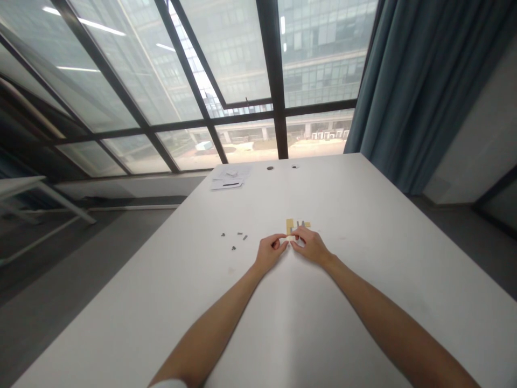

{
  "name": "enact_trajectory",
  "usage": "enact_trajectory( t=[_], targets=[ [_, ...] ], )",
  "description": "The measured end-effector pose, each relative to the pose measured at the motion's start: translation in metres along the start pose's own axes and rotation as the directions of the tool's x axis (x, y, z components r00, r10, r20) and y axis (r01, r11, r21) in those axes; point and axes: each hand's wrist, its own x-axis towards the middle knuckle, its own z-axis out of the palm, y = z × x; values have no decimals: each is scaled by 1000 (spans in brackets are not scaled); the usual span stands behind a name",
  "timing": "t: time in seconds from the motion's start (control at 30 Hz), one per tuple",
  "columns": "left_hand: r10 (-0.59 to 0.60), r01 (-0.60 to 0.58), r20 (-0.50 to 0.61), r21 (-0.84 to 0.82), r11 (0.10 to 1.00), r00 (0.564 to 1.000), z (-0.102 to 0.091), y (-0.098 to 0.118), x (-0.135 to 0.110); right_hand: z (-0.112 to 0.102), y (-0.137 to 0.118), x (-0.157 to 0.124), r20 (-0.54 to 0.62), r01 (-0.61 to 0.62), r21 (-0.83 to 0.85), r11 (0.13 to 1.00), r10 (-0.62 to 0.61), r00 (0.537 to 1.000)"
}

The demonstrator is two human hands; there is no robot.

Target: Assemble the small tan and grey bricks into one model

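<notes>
Both my arms reach out over a white table (363, 302). My left hand (270, 252) and my right hand (310, 245) meet near the table's middle, fingers pinched together on a small tan and grey flat assembly (296, 225) that lies on the surface. Most of that piece shows just beyond my fingertips. What exactly each fingertip grips is too small to tell. Several tiny dark parts (234, 240) lie loose on the table to the left of my left hand.
Paper sheets (229, 178) lie at the far left corner of the table, with two small dark round things (270, 167) near the far edge. Large windows stand behind, a blue-grey curtain (420, 86) at right, another table (24, 188) far left.
</notes>
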Motion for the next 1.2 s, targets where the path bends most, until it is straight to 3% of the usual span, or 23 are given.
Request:
enact_trajectory(
  t=[1.2],
  targets=[
    [11,-11,18,-6,1000,1000,-1,1,0,2,1,0,23,-3,42,999,2,1000]
  ],
)
